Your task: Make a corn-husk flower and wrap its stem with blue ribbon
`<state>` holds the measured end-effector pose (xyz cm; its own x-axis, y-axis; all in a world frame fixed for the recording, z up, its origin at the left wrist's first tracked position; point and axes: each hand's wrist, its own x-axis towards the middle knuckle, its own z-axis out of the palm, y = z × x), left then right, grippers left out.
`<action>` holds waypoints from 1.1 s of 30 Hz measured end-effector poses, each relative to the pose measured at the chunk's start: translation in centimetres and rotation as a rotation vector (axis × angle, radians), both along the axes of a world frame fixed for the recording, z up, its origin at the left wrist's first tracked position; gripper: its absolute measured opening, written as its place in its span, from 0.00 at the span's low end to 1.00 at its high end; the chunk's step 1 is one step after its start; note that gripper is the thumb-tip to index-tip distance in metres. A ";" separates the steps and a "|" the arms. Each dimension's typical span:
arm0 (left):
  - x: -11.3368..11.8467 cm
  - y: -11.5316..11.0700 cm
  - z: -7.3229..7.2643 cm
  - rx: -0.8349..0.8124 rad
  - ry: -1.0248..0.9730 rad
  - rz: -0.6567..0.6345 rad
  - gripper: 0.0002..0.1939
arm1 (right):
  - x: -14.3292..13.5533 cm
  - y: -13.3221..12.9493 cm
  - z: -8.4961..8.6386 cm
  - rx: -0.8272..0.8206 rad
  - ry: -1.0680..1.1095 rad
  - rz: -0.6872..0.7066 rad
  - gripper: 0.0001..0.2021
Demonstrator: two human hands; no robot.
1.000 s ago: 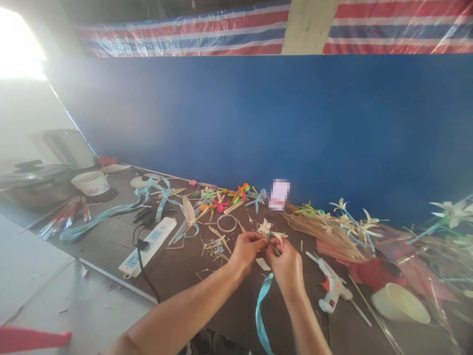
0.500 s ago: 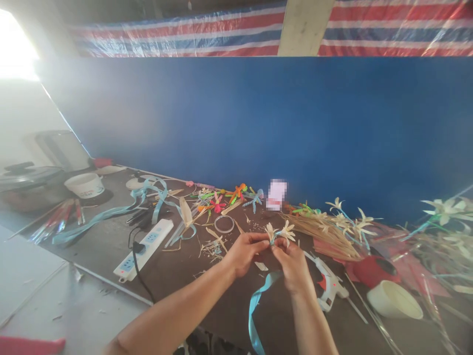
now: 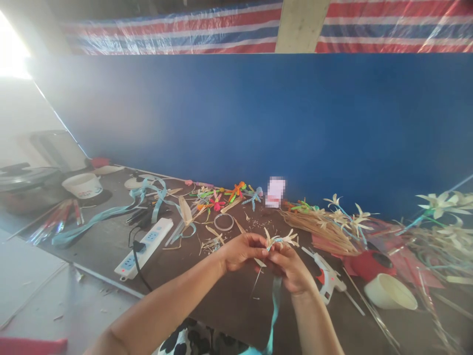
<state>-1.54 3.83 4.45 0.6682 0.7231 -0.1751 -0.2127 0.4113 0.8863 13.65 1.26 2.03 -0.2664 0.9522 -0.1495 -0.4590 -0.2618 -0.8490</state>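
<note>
My left hand [image 3: 242, 252] is closed in a pinch at the base of a small spray of cream husk flowers [image 3: 289, 238]. Right beside it, my right hand [image 3: 288, 268] has its fingers closed on the same spray. Pale blue wrapping shows on the stem between the blooms. A light blue ribbon [image 3: 275, 308] hangs below my right hand toward the table's front edge; where its upper end goes is hidden by the fingers. A thin stalk slants down beneath the hands. To the right lies a white glue gun [image 3: 328, 281].
A power strip [image 3: 146, 247] with a black cord lies left, near loose blue ribbon [image 3: 92, 224]. A clear ring [image 3: 223, 222], colorful pipe-cleaner figures [image 3: 236, 191] and straw [image 3: 320, 231] lie behind the hands. At right are a white cup [image 3: 390, 292] and more husk flowers [image 3: 441, 203]. A blue panel [image 3: 236, 118] stands behind.
The flower spray has tipped over to the right in my fingers. My right hand has turned over it, and the ribbon has swung rightward to hang under that hand.
</note>
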 end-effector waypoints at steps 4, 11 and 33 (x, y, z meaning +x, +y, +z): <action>-0.2 0.0 -0.1 -0.006 0.023 -0.089 0.17 | 0.2 -0.2 0.2 0.036 -0.082 0.099 0.08; -0.1 -0.1 -0.5 -0.001 -0.041 -0.139 0.15 | 0.5 -0.6 1.1 0.146 -0.230 0.103 0.11; -0.4 -1.0 -0.9 -0.062 -0.073 -0.039 0.14 | 1.0 -1.4 1.6 0.145 -0.202 0.132 0.09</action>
<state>-1.94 2.80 3.58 0.7080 0.6858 -0.1687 -0.2590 0.4744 0.8414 14.64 -0.15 3.62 -0.3678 0.9267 -0.0766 -0.2467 -0.1766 -0.9529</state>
